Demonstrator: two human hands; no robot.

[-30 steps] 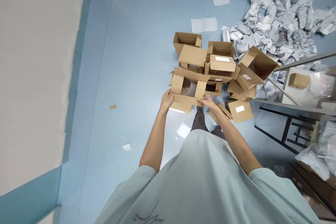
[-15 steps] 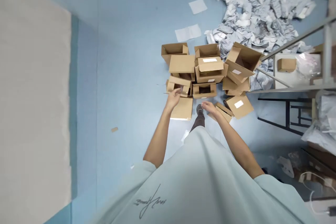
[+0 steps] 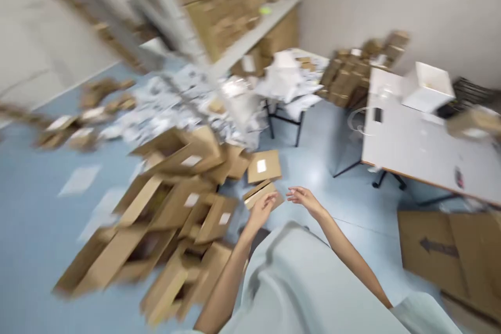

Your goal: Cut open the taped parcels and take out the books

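Note:
My left hand (image 3: 261,211) hovers in front of a small cardboard box (image 3: 278,201) on the floor, its fingers loosely bent and nothing visible in them. Whether it touches the box I cannot tell. To the right, my right hand (image 3: 305,200) is in the air with fingers apart, holding nothing. Behind the small box lies another carton with a white label (image 3: 270,172). A cluster of open cardboard boxes (image 3: 172,206) fills the floor to the left, blurred at its near end.
Crumpled packing paper (image 3: 156,109) lies heaped behind the boxes, near a metal shelf (image 3: 266,23) with cartons. At right stands a white table (image 3: 422,151) with a white box (image 3: 428,86). A large flat cardboard piece (image 3: 442,250) is at lower right.
My view has swung right, bringing the white table and shelf into sight. My left hand has moved from the left-hand open boxes to the small box; my right hand stays empty.

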